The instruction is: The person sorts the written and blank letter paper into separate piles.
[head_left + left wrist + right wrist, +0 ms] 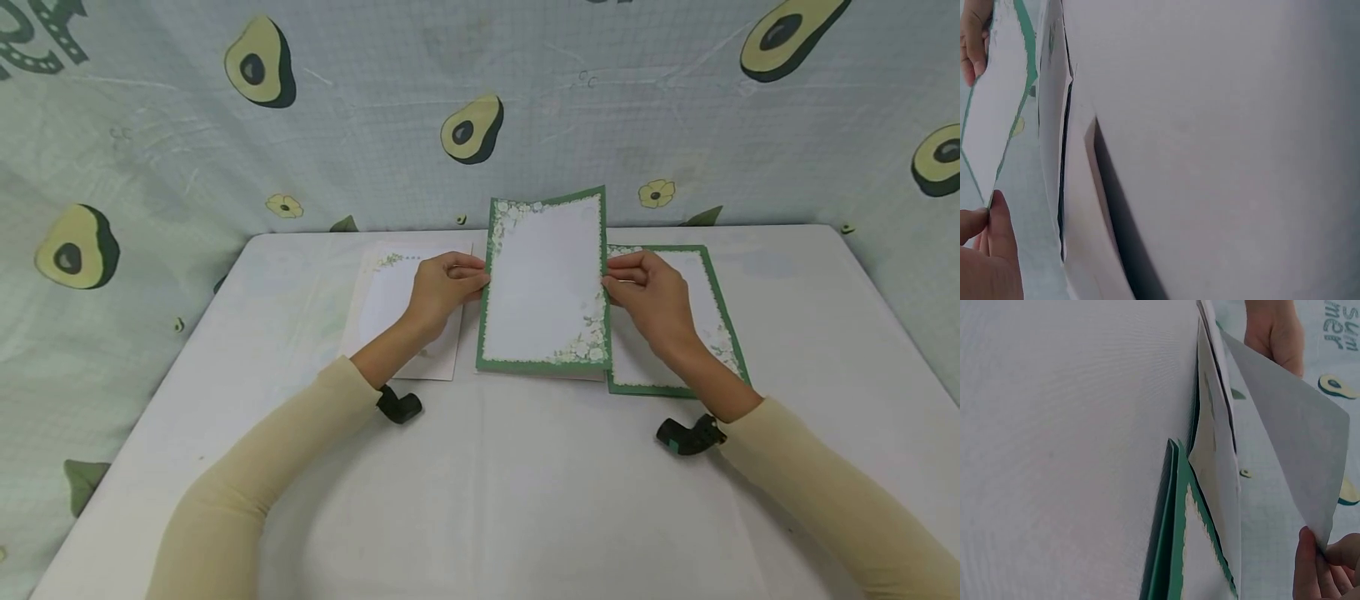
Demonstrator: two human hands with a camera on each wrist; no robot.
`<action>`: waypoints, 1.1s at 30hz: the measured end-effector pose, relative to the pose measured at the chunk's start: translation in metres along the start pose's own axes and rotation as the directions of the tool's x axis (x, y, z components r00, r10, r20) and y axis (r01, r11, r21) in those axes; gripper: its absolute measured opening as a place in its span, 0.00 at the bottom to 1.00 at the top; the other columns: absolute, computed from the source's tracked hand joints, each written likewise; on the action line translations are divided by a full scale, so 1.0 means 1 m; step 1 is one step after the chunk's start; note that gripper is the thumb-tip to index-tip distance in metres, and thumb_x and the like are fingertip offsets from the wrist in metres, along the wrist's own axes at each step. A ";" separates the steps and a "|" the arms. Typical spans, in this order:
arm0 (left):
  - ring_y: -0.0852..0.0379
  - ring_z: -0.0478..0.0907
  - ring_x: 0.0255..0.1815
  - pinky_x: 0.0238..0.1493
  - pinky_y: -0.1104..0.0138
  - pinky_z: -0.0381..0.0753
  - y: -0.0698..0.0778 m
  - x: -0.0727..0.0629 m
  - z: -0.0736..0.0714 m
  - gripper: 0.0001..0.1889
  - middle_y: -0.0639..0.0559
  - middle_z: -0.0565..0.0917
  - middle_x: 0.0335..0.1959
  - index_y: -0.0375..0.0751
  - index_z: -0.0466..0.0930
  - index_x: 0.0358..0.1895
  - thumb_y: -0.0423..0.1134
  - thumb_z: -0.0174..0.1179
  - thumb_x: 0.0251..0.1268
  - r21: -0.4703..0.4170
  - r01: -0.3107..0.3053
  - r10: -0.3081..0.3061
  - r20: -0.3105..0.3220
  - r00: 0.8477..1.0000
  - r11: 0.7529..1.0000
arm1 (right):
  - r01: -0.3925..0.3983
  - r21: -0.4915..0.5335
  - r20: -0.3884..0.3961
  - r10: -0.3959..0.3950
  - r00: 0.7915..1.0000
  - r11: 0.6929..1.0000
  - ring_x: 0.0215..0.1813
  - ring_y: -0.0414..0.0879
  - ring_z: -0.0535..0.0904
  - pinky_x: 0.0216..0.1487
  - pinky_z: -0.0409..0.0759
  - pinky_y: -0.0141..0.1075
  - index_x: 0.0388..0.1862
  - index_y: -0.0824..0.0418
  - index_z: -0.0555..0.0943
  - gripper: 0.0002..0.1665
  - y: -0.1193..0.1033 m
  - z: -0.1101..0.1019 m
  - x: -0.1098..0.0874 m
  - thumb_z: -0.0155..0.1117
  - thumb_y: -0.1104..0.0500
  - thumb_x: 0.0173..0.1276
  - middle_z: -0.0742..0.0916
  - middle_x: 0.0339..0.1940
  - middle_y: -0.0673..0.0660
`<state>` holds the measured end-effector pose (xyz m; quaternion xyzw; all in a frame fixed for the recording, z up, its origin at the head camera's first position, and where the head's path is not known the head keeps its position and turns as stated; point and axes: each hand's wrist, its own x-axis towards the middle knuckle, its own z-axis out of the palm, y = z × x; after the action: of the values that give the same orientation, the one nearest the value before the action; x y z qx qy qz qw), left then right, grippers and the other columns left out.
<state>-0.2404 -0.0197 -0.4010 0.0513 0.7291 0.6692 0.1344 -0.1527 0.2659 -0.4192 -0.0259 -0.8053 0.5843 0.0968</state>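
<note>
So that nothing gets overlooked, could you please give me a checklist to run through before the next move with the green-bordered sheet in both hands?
1. Left hand pinches the raised sheet's left edge: ok.
2. Right hand pinches its right edge: ok.
3. Sheet lifted off the table: ok, the wrist views show it held above.
4. Floral border faces the person: ok; the back looks plain.
5. Sheet held flat: not ok, its top edge bows.
6. Gap between the right green-bordered paper and the pale paper beside it: cannot tell; the two look very close in the right wrist view.
</note>
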 end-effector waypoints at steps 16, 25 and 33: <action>0.59 0.87 0.37 0.43 0.66 0.90 0.003 -0.003 0.012 0.12 0.48 0.88 0.34 0.29 0.82 0.48 0.25 0.70 0.62 -0.044 -0.091 0.090 -0.019 0.996 0.995 | 0.064 0.026 -0.068 -0.062 0.996 0.998 0.43 0.30 0.85 0.45 0.85 0.24 0.57 0.67 0.79 0.20 0.002 -0.005 -0.003 0.68 0.57 0.73 0.88 0.47 0.55; 0.59 0.87 0.38 0.44 0.66 0.90 0.001 0.001 0.016 0.12 0.49 0.88 0.36 0.30 0.84 0.50 0.27 0.70 0.64 -0.072 -0.100 0.098 -0.041 0.994 0.992 | 0.074 0.045 -0.112 -0.069 0.991 0.996 0.45 0.31 0.85 0.46 0.85 0.24 0.57 0.66 0.79 0.19 0.003 -0.008 -0.003 0.68 0.58 0.73 0.88 0.49 0.55; 0.59 0.87 0.38 0.43 0.66 0.90 0.003 0.000 0.026 0.12 0.49 0.88 0.35 0.29 0.84 0.49 0.26 0.69 0.64 -0.097 -0.092 0.090 -0.025 0.996 0.991 | 0.036 0.062 -0.104 -0.029 0.994 0.997 0.46 0.31 0.85 0.46 0.85 0.23 0.58 0.65 0.79 0.20 0.006 -0.018 -0.008 0.68 0.58 0.73 0.88 0.46 0.48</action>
<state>-0.2343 0.0055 -0.3998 0.0711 0.6937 0.7099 0.0985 -0.1420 0.2832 -0.4207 -0.0398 -0.7803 0.6061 0.1488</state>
